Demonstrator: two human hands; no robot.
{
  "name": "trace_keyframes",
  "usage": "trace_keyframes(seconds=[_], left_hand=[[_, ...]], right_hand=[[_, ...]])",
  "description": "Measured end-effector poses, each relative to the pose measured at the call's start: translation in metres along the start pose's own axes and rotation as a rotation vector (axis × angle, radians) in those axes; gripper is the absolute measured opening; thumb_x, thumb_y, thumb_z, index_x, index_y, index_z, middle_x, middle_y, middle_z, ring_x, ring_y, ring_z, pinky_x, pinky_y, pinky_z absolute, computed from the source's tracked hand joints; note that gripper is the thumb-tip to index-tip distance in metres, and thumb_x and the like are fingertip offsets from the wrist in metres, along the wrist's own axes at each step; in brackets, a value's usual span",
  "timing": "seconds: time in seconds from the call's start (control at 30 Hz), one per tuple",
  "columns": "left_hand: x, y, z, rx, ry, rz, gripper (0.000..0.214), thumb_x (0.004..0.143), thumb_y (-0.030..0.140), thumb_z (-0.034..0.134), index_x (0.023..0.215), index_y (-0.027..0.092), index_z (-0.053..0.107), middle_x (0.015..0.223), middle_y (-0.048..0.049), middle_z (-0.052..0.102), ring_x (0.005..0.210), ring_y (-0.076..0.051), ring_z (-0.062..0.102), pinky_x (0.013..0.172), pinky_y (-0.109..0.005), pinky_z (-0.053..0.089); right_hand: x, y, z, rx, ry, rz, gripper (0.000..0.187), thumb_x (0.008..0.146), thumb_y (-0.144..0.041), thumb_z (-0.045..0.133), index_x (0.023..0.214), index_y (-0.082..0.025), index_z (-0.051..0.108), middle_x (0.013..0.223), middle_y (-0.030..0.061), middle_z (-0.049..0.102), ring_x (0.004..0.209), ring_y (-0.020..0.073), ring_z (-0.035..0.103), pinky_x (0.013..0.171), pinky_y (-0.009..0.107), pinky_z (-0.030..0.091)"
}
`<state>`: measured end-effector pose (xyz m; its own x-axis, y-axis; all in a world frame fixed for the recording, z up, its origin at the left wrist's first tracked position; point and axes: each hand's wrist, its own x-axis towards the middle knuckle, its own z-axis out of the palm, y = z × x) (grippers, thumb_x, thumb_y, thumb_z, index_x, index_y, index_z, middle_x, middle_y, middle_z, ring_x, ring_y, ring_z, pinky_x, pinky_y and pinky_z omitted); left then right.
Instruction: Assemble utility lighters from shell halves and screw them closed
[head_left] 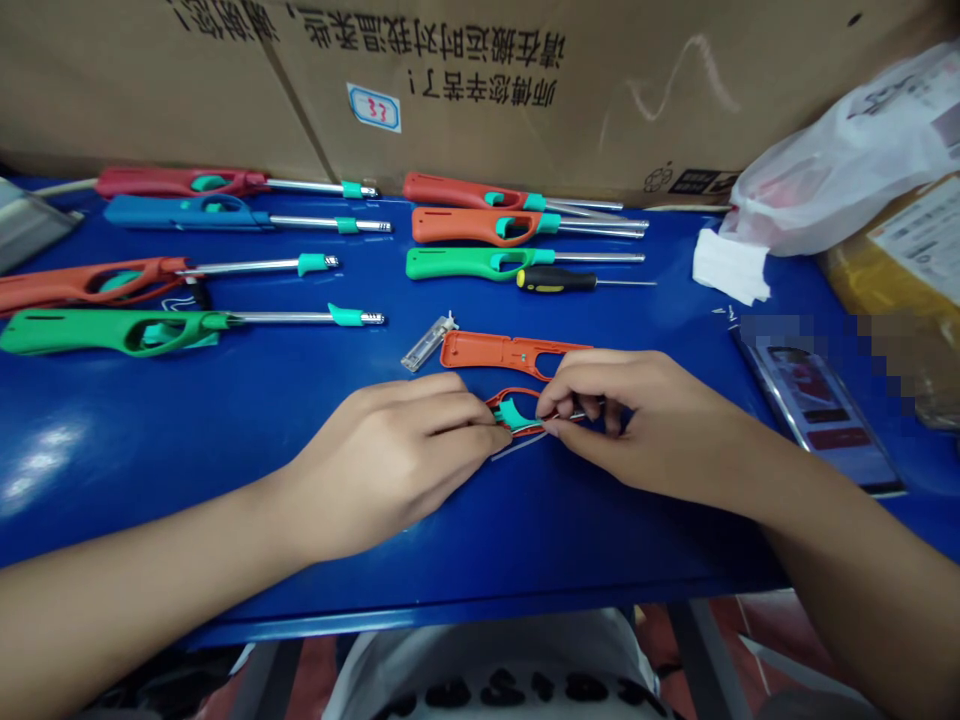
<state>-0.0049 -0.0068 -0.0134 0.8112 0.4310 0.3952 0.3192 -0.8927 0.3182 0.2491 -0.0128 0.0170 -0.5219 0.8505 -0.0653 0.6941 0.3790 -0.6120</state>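
Note:
Both my hands are at an opened orange lighter casing half (pixel 531 396) with a teal trigger (pixel 514 415) inside it. My left hand (pixel 409 440) is closed around the casing's left end, covering most of it. With bent fingers and thumb, my right hand (pixel 630 410) pinches the right end, where a thin wire or rod shows. Just behind lies the other orange casing half (pixel 480 351), partly covered by my right hand. A clear fuel tank (pixel 426 343) rests to its left. A thin pale tube (pixel 517 446) lies in front of the casing.
Several assembled utility lighters (pixel 180 330) lie in rows at the left and back. A black-and-yellow screwdriver (pixel 556 280) sits beside the green one. At right are a phone (pixel 821 410), white tissue (pixel 729 265) and plastic bag (pixel 840 160). A cardboard box (pixel 480 130) stands behind.

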Motion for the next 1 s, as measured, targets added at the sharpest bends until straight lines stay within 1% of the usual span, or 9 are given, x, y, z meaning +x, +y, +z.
trace_keyframes(seconds=[0.1, 0.17, 0.3, 0.4, 0.5, 0.6, 0.73, 0.9, 1.0], left_hand=[[-0.0016, -0.0016, 0.0012, -0.037, 0.006, -0.027, 0.016, 0.099, 0.014, 0.063, 0.112, 0.016, 0.071, 0.101, -0.0063, 0.074, 0.092, -0.019, 0.068, 0.081, -0.032, 0.055], [-0.0021, -0.0022, 0.0013, -0.064, 0.008, -0.041, 0.016, 0.098, 0.014, 0.063, 0.112, 0.016, 0.07, 0.104, -0.0057, 0.074, 0.094, -0.019, 0.069, 0.083, -0.031, 0.055], [-0.0012, -0.0019, 0.001, -0.132, 0.008, -0.1, 0.014, 0.097, 0.014, 0.065, 0.109, 0.018, 0.071, 0.101, -0.0025, 0.075, 0.092, -0.017, 0.069, 0.084, -0.03, 0.054], [0.0004, -0.0008, 0.0012, -0.174, 0.032, -0.149, 0.012, 0.097, 0.014, 0.066, 0.107, 0.018, 0.072, 0.099, -0.0023, 0.076, 0.09, -0.016, 0.069, 0.083, -0.03, 0.054], [0.0018, 0.0004, 0.0013, -0.195, 0.05, -0.169, 0.013, 0.097, 0.015, 0.067, 0.107, 0.019, 0.073, 0.098, -0.0026, 0.077, 0.089, -0.016, 0.07, 0.083, -0.03, 0.055], [0.0026, 0.0008, 0.0012, -0.222, 0.055, -0.196, 0.013, 0.096, 0.015, 0.068, 0.106, 0.02, 0.074, 0.097, -0.0022, 0.077, 0.087, -0.016, 0.071, 0.082, -0.029, 0.055], [0.0023, -0.0006, 0.0007, -0.25, 0.058, -0.214, 0.012, 0.096, 0.015, 0.067, 0.103, 0.02, 0.075, 0.094, -0.0024, 0.077, 0.086, -0.016, 0.071, 0.08, -0.029, 0.055], [-0.0004, -0.003, 0.0006, -0.21, 0.05, -0.146, 0.012, 0.097, 0.014, 0.066, 0.104, 0.019, 0.075, 0.091, -0.0027, 0.075, 0.086, -0.015, 0.07, 0.078, -0.027, 0.054], [-0.0014, -0.0032, 0.0009, -0.182, 0.053, -0.125, 0.012, 0.097, 0.015, 0.066, 0.105, 0.018, 0.075, 0.089, -0.0024, 0.075, 0.085, -0.015, 0.068, 0.076, -0.027, 0.054]], right_hand=[[-0.0012, 0.0, -0.0011, 0.007, 0.009, 0.012, 0.017, 0.084, -0.009, 0.063, 0.089, -0.022, 0.073, 0.084, 0.0005, 0.071, 0.07, 0.0139, 0.062, 0.066, 0.029, 0.048], [-0.0021, 0.0001, -0.0021, 0.014, 0.014, 0.007, 0.018, 0.084, -0.009, 0.063, 0.089, -0.022, 0.074, 0.085, 0.0004, 0.073, 0.073, 0.015, 0.064, 0.068, 0.03, 0.049], [-0.0024, 0.0003, -0.0028, 0.02, 0.026, -0.012, 0.017, 0.084, -0.01, 0.064, 0.087, -0.023, 0.076, 0.086, -0.0002, 0.076, 0.079, 0.0175, 0.068, 0.071, 0.032, 0.051], [-0.0017, 0.0008, -0.002, 0.024, 0.028, -0.008, 0.018, 0.083, -0.01, 0.065, 0.086, -0.023, 0.077, 0.083, -0.0006, 0.075, 0.076, 0.017, 0.068, 0.069, 0.032, 0.051], [-0.0015, 0.0011, -0.0014, 0.037, 0.03, 0.003, 0.018, 0.083, -0.01, 0.066, 0.085, -0.023, 0.077, 0.082, -0.0009, 0.075, 0.073, 0.0163, 0.067, 0.068, 0.031, 0.051], [-0.0019, 0.0011, -0.0015, 0.043, 0.02, 0.003, 0.018, 0.084, -0.01, 0.066, 0.086, -0.023, 0.077, 0.083, -0.0003, 0.076, 0.074, 0.0164, 0.067, 0.067, 0.03, 0.051], [-0.0026, 0.0015, -0.0025, 0.017, 0.01, -0.07, 0.019, 0.087, -0.011, 0.064, 0.088, -0.023, 0.079, 0.086, 0.0018, 0.076, 0.079, 0.0169, 0.068, 0.071, 0.031, 0.05], [-0.0048, 0.0029, -0.005, -0.077, -0.039, -0.214, 0.022, 0.094, -0.016, 0.06, 0.082, -0.021, 0.077, 0.082, 0.0034, 0.072, 0.079, 0.017, 0.065, 0.075, 0.033, 0.048], [-0.0066, 0.0036, -0.0065, -0.12, -0.056, -0.248, 0.024, 0.097, -0.018, 0.057, 0.083, -0.019, 0.076, 0.083, 0.0038, 0.071, 0.082, 0.0174, 0.064, 0.077, 0.033, 0.047]])
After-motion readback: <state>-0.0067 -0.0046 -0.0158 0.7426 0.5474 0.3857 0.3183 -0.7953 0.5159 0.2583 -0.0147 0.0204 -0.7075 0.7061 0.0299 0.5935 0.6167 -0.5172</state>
